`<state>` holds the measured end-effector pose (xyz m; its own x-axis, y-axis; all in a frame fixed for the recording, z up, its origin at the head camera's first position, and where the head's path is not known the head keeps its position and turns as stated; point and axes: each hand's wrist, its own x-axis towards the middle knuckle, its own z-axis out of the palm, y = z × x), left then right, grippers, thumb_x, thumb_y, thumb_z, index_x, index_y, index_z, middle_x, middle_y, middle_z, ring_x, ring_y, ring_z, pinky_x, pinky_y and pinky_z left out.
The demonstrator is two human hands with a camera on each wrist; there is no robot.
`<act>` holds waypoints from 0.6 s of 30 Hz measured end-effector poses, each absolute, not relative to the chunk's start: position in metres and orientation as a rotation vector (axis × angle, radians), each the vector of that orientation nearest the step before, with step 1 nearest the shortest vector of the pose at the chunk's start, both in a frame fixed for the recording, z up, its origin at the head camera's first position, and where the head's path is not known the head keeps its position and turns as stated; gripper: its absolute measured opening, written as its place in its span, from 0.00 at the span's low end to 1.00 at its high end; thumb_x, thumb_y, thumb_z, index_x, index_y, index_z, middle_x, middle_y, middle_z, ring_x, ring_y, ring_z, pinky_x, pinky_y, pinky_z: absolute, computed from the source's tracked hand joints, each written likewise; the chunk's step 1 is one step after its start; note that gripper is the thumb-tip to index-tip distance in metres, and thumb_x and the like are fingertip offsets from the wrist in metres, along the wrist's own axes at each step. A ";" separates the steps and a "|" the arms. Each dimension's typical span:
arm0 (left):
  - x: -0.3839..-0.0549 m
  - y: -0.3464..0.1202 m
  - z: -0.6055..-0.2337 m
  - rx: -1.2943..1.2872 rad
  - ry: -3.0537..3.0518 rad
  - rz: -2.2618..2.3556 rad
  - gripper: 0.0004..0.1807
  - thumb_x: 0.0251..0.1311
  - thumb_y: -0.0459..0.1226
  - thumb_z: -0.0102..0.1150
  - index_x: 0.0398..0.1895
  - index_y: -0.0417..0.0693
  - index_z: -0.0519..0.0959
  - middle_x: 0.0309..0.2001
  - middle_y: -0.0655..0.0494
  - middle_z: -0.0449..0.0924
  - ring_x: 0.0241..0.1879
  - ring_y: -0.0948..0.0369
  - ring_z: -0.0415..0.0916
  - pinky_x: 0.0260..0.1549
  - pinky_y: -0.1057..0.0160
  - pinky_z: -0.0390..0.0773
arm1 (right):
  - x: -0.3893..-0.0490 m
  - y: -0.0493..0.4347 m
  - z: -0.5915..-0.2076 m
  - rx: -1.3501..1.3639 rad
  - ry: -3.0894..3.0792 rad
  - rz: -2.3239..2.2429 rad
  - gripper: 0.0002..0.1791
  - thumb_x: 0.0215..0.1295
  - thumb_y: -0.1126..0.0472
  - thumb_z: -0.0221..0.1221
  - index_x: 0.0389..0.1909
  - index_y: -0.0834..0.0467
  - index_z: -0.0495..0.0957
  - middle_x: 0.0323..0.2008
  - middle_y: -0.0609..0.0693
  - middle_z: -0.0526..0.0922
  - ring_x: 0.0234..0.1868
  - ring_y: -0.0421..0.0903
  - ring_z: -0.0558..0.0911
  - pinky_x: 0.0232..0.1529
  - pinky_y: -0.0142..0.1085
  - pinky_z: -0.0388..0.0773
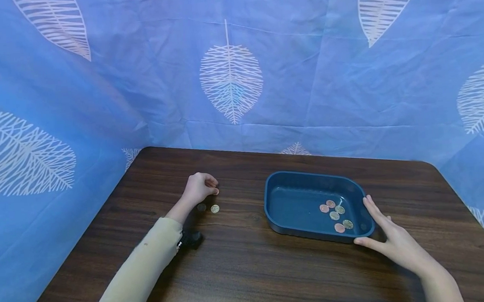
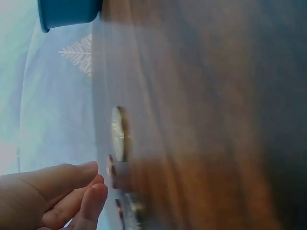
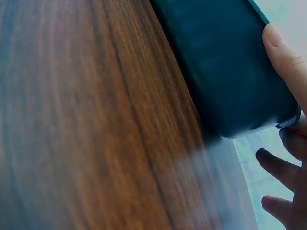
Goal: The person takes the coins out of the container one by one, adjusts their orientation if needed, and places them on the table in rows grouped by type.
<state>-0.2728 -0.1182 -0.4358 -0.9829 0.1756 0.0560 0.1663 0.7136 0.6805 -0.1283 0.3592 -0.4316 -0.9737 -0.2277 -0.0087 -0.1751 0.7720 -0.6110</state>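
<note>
On the table's left side, my left hand (image 1: 199, 188) bends its fingers and thumb beside a small copper coin (image 1: 216, 192). In the left wrist view, the fingertips stand just short of a copper coin (image 2: 111, 171). A gold-coloured coin (image 1: 215, 209) and a dull, dark coin (image 1: 201, 207) lie near the wrist. At the right, a blue rectangular tray (image 1: 296, 175) holds several copper and gold-coloured coins (image 1: 334, 215). My right hand (image 1: 399, 243) touches its near right corner, thumb on the front side and fingers spread along the right side.
The brown wood-grain table (image 1: 248, 269) ends at a blue cloth (image 1: 160, 73) with white leaf prints, behind and at the sides. A black wrist device (image 1: 193, 239) sits under the left sleeve (image 1: 141, 265). Bare tabletop lies between the left hand and the tray.
</note>
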 end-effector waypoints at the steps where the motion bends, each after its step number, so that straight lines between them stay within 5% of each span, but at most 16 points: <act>1: -0.273 -0.118 -0.434 0.291 2.895 1.159 0.05 0.55 0.29 0.66 0.36 0.38 0.84 0.31 0.52 0.83 0.33 0.57 0.81 0.36 0.58 0.79 | -0.128 0.360 -0.432 -0.329 2.879 -0.980 0.56 0.60 0.46 0.65 0.75 0.41 0.32 0.75 0.51 0.30 0.65 0.77 0.49 0.58 0.71 0.40; 18: -0.272 -0.067 -0.383 0.529 2.780 1.431 0.08 0.60 0.37 0.64 0.40 0.45 0.85 0.35 0.55 0.82 0.37 0.58 0.78 0.36 0.60 0.78 | -0.128 0.358 -0.432 -0.316 2.888 -0.968 0.56 0.60 0.47 0.65 0.75 0.41 0.32 0.75 0.53 0.30 0.66 0.77 0.46 0.58 0.72 0.41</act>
